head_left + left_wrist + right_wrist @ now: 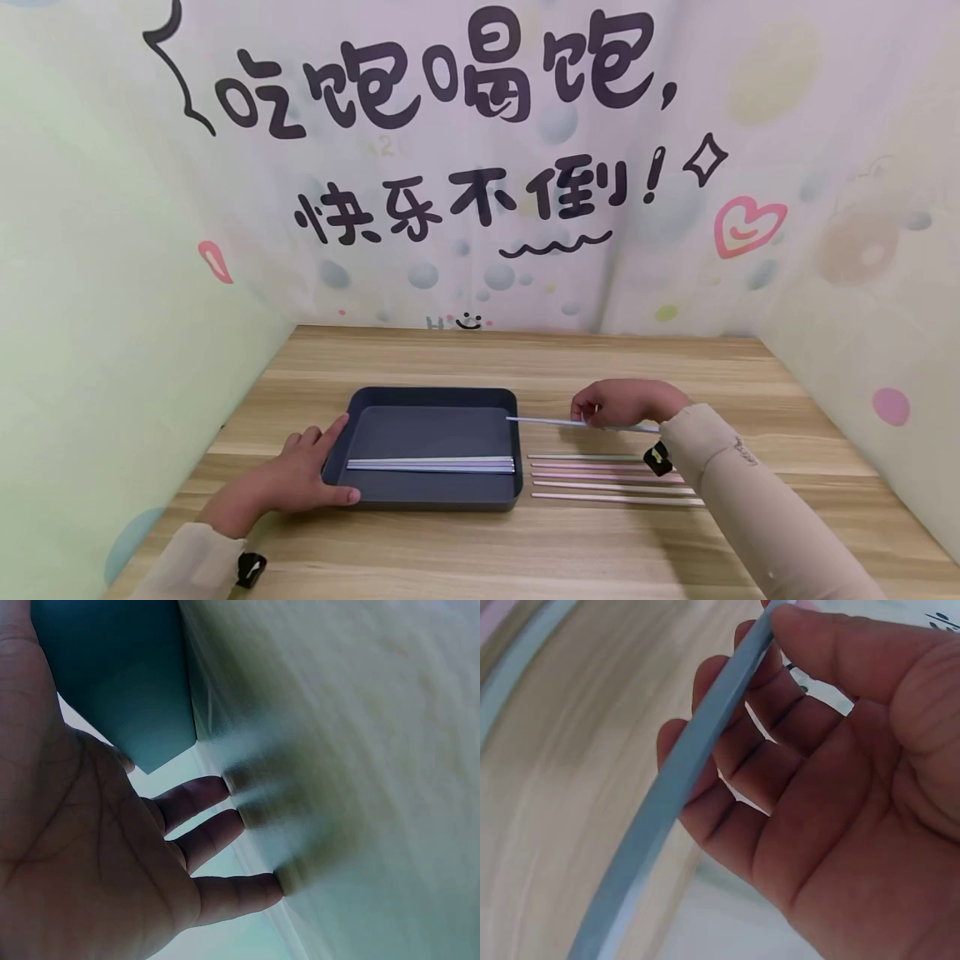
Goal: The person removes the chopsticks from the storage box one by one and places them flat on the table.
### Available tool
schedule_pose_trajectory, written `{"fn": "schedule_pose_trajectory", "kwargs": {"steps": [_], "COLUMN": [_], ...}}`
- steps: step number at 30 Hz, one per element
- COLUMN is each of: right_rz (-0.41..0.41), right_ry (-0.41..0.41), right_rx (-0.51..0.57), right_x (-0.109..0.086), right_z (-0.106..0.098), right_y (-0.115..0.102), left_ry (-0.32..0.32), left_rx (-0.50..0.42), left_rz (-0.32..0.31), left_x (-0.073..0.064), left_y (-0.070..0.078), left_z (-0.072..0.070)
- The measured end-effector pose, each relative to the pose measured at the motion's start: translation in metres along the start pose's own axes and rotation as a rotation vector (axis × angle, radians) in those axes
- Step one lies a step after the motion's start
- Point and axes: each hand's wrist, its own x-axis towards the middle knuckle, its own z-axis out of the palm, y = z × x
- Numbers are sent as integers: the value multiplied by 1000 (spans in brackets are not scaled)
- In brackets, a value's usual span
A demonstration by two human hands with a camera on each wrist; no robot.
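A light blue chopstick point(676, 766) is pinched between the thumb and fingers of my right hand point(618, 402). It is held above the table, and its far tip reaches just over the right rim of the dark grey tray point(427, 504). Inside the tray, several pale chopsticks point(431, 464) lie side by side near the front wall. At the tray's left end my left hand point(300, 475) rests with spread fingers, thumb on the front corner. The left wrist view shows its palm point(82, 825) and fingertips touching the table beside the tray's wall.
Several more chopsticks, pink and whitish, lie in a row on the wooden table point(450, 554) right of the tray; one is a pink chopstick point(592, 476). My right forearm partly covers their right ends. A printed cloth wall point(465, 275) stands behind the table.
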Motion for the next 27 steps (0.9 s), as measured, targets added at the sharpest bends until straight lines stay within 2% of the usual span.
{"fn": "schedule_pose_trajectory", "kwargs": {"steps": [9, 27], "right_rz": [-45, -62], "right_ry": [14, 37], "right_rx": [-14, -3], "right_x": [-9, -17], "right_z": [7, 20], "right_y": [17, 22], "left_ry": [-1, 4], "left_rx": [-3, -1], "left_rz": [3, 5], "left_x": [1, 0], "left_y": [-1, -1], "left_z": [0, 0]}}
